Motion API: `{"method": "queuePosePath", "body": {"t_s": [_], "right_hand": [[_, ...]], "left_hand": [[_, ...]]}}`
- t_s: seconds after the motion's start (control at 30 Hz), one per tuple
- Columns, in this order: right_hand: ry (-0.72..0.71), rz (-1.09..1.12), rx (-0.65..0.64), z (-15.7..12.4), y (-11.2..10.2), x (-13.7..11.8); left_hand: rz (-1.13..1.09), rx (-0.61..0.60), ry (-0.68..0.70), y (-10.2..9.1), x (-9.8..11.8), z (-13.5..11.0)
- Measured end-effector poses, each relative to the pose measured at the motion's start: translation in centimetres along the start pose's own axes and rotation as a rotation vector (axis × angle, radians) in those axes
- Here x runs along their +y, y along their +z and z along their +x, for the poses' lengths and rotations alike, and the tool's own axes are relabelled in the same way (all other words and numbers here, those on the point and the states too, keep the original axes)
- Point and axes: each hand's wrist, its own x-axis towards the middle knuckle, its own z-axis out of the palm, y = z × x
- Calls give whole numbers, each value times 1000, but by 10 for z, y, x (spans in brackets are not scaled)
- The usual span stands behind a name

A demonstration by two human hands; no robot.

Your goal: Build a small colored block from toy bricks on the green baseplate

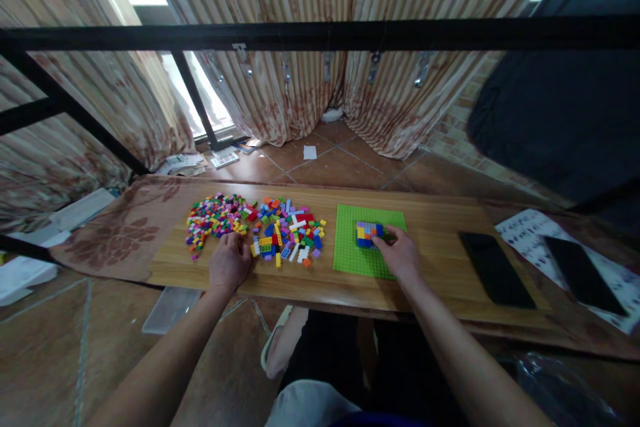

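Note:
On the right half of the board, a green studded baseplate (345,255) carries a small block of joined toy bricks (367,233) in blue, yellow, orange and lilac. My right hand (400,252) is at the block's right side, thumb and forefinger closed on its edge. My left hand (229,260) rests curled on the wood, knuckles up, between two heaps of loose bricks. What its fingers hold, if anything, is hidden. Tiny bricks (215,215) form the left heap; larger ones (289,230) lie to its right.
The wooden board (440,227) lies across a patterned cloth (115,227). A dark phone (495,268) is at its right end, with another dark device (583,275) on printed paper (530,230) beyond. A black metal bar (320,37) crosses in front of the curtains. A clear plastic tray (170,310) sits below left.

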Motion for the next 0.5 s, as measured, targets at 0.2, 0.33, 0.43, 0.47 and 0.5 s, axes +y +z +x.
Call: {"method": "queuePosePath", "body": {"t_s": [0.2,0.33,0.43,0.47,0.5], "right_hand": [[9,-49,17,5,7,10],[16,-41,-1,10,10,16],[44,2,-32,15,13,19],[54,21,-45,17,13,21],[63,37,-58,18,13,22]], "left_hand": [[-23,3,-7,2,-2,-1],[-51,7,-4,4,-3,-2],[-56,11,-2,4,-3,-3],[-53,13,1,4,-3,-3],[-49,16,4,3,-3,-3]]}}
